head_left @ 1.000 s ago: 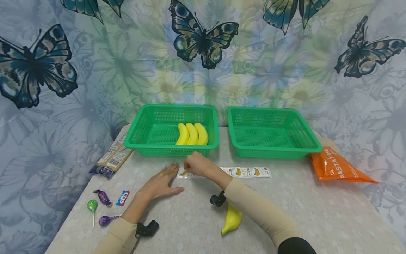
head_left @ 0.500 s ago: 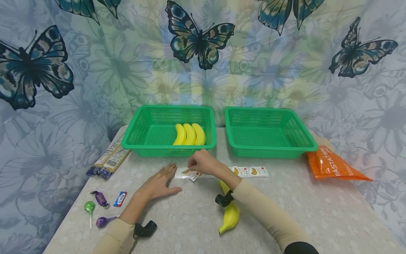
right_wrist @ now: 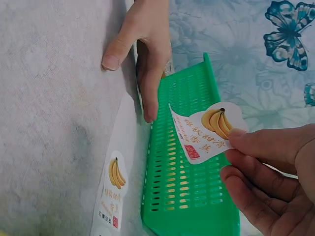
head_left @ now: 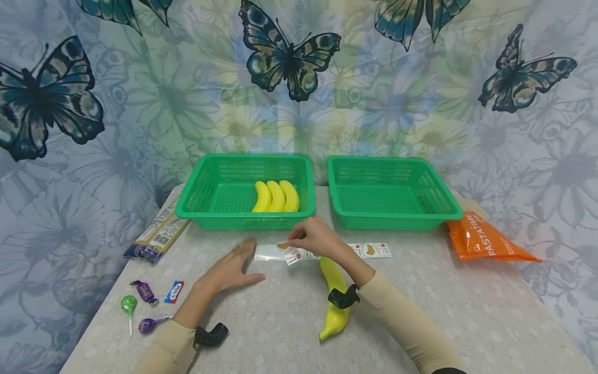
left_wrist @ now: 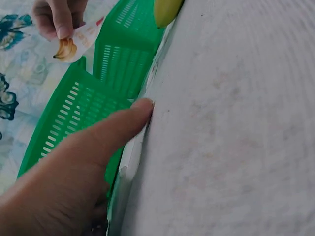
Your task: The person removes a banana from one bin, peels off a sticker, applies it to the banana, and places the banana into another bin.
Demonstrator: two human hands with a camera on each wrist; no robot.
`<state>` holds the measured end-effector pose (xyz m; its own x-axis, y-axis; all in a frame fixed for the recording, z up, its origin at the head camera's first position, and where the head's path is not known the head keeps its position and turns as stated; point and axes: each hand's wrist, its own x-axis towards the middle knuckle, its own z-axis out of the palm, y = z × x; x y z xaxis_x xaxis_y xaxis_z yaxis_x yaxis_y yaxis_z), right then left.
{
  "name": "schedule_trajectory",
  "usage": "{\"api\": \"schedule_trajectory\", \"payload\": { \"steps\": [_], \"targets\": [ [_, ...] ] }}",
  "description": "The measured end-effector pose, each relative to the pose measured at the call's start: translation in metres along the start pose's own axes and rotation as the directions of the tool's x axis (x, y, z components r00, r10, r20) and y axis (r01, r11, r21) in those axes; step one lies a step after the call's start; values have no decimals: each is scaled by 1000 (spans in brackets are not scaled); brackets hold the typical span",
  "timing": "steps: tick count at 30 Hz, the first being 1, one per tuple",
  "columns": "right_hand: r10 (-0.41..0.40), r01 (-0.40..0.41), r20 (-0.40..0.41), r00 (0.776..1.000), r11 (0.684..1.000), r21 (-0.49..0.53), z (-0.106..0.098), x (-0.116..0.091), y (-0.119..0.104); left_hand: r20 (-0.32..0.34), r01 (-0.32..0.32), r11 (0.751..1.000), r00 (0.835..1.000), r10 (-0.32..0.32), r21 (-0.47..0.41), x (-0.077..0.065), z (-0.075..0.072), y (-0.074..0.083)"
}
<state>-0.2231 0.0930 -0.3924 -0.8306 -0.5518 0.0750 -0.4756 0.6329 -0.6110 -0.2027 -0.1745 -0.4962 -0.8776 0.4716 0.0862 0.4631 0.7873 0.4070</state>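
Note:
My right hand (head_left: 315,236) pinches a peeled sticker (right_wrist: 199,135) with a banana picture between thumb and fingers. The sticker is off its backing and curls at one edge in the right wrist view. Below it lies the sticker strip (head_left: 271,253), its left end bare and more banana stickers toward the right. My left hand (head_left: 229,270) rests on the table with fingers extended, fingertips at the strip's left end and thumb (left_wrist: 123,125) spread away. A yellow banana (head_left: 334,317) lies on the table beneath my right wrist.
Behind the strip stand two green baskets. The left basket (head_left: 198,214) holds three bananas (head_left: 276,197); the right basket (head_left: 397,217) is beside it. An orange packet (head_left: 488,239) lies at right. A gold packet (head_left: 159,234), wrapped candies (head_left: 146,292) and lollipops (head_left: 128,304) lie at left.
My right hand has lifted the sticker off the strip's left end and moved slightly right, leaving bare backing. My left hand stays in place. The head view has shifted a little.

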Motion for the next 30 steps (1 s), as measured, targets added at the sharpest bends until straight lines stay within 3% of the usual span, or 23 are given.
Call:
{"api": "schedule_trajectory", "payload": {
  "steps": [4, 12, 17, 22, 30],
  "targets": [
    [16, -16, -24, 1000, 1000, -3, -5, -6, -1, 9, 15, 998, 1000, -15, -62, 2, -3, 14],
    [-11, 9, -89, 996, 1000, -27, -16, -18, -7, 86, -15, 987, 996, 29, -160, 8, 5, 65],
    [-43, 39, -114, 993, 999, -31, -19, -25, -8, 81, -89, 976, 991, 107, -201, 11, 18, 89],
    [-38, 37, -130, 991, 999, -10, -20, -33, -9, 100, -171, 963, 976, 195, -208, 14, 30, 105],
    [-6, 13, -183, 983, 999, 34, -25, -46, -11, 140, -238, 945, 952, 273, -226, 26, 43, 129]
  ]
}}
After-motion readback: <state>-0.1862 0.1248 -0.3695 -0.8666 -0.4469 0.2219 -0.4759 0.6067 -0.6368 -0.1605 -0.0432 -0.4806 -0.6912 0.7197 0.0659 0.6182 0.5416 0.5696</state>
